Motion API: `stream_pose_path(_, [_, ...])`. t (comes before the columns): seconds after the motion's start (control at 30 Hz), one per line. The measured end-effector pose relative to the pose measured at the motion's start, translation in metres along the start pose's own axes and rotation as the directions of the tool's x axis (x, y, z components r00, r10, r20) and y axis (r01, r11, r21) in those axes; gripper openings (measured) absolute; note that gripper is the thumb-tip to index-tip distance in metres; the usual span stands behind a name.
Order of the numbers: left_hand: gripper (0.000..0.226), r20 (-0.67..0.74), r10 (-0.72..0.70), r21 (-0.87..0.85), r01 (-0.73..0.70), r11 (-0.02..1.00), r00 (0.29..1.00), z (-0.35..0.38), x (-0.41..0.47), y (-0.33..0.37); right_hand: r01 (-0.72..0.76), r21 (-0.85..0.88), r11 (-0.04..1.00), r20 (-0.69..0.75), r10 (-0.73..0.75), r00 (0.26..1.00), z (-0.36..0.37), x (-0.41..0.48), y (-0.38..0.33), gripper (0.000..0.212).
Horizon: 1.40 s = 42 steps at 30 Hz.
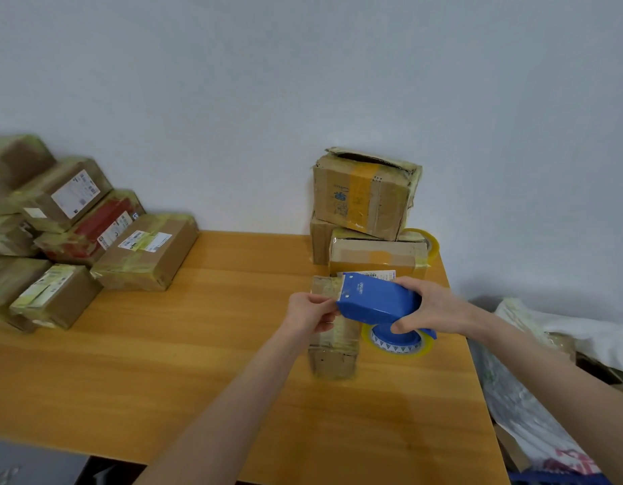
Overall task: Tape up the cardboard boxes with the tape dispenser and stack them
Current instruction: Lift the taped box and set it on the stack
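A blue tape dispenser [376, 299] with a roll of clear yellowish tape hangs above a small cardboard box [333, 348] on the wooden table [198, 344]. My right hand [425, 306] grips the dispenser's body from the right. My left hand [312, 311] pinches the tape end at the dispenser's front edge. Behind them stands a stack of boxes [366, 211]: a torn box with orange tape lies tilted on top of two lower ones.
A pile of several taped boxes [82, 232] fills the table's left side. A spare tape roll [425, 241] leans behind the right stack. White plastic bags [548, 362] lie off the table's right edge. The wall is close behind.
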<state>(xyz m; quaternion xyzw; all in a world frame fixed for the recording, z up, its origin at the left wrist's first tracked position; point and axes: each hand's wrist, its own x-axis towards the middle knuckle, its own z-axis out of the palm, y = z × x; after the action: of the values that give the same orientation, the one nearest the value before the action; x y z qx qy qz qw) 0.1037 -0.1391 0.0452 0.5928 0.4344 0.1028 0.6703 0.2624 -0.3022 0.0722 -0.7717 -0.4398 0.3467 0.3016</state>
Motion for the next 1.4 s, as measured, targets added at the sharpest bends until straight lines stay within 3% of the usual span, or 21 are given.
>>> stream_pose_path(0.23, [0.012, -0.069, -0.027, 0.054, 0.031, 0.998, 0.997, -0.011, 0.001, -0.018, 0.056, -0.307, 0.95, -0.004, -0.06, 0.998, 0.014, -0.002, -0.001, 0.085])
stream_pose_path(0.37, [0.01, -0.041, -0.018, 0.062, 0.021, 0.998, 0.999, -0.024, -0.006, -0.026, 0.083, -0.295, 0.952, 0.031, -0.077, 0.997, 0.02, -0.011, -0.002, 0.081])
stream_pose_path(0.57, [0.019, -0.151, -0.006, 0.087, 0.019, 0.996, 0.989, -0.065, -0.01, -0.05, 0.015, -0.261, 0.965, 0.013, -0.012, 1.0, 0.002, -0.038, 0.033, 0.064])
stream_pose_path(1.17, [0.02, -0.222, 0.012, 0.25, 0.045, 0.967, 0.975, -0.051, 0.013, -0.084, -0.1, -0.426, 0.899, 0.008, 0.115, 0.993, 0.032, -0.025, 0.057, 0.075])
stream_pose_path(1.4, [0.019, -0.193, -0.023, 0.298, 0.081, 0.951, 0.981, -0.049, 0.015, -0.09, -0.12, -0.365, 0.923, 0.027, 0.14, 0.99, 0.043, -0.014, 0.065, 0.072])
